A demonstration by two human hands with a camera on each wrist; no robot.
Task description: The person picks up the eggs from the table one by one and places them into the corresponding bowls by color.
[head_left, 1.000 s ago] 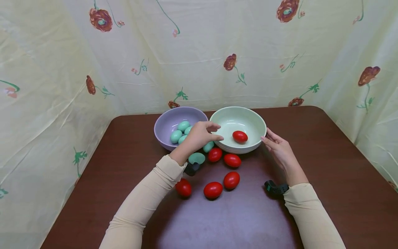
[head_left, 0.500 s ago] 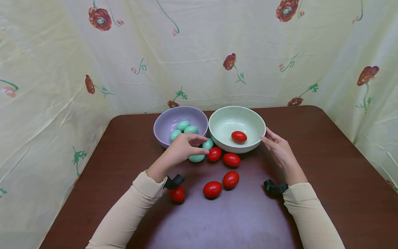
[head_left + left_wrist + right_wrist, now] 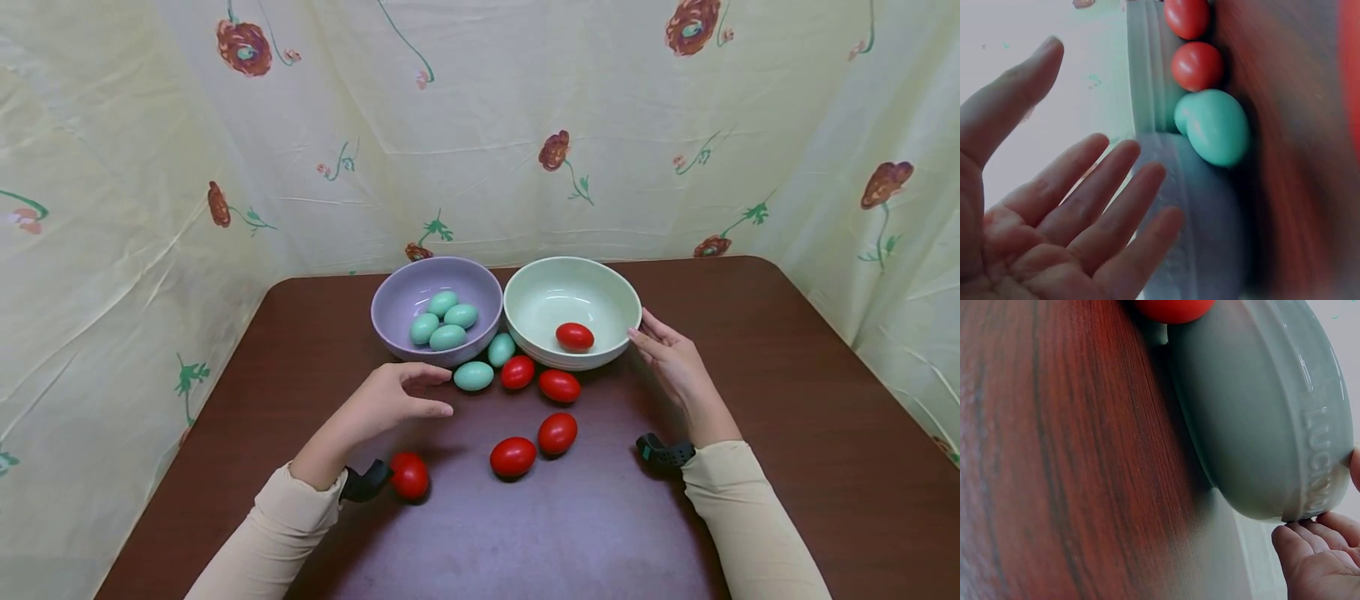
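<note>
My left hand [image 3: 382, 402] hovers over the table with thumb and fingers spread apart and nothing between them. Its fingertips come close to a mint-green egg [image 3: 474, 376]; a second green egg [image 3: 502, 350] lies just behind. In the left wrist view the palm faces the camera, beside the green egg [image 3: 1217, 128]. My right hand [image 3: 678, 375] holds the right rim of the pale green bowl [image 3: 525, 335], thumb and fingertips at its edge. Inside that bowl lies one red egg [image 3: 575, 337]. The purple bowl [image 3: 390, 312] on the left contains several green eggs [image 3: 447, 337].
Two red eggs, one round [image 3: 517, 372] and one longer [image 3: 559, 386], lie before the green bowl. Nearer are another red egg pair [image 3: 513, 457] and a red egg [image 3: 410, 477] by the left wrist strap [image 3: 367, 482]. A flowered curtain [image 3: 480, 167] hangs behind the brown table [image 3: 787, 375].
My left hand has drawn back leftward and toward me from above the bowls, uncovering the green eggs. The red egg by the left wrist has shifted left and nearer. The right hand has stayed put.
</note>
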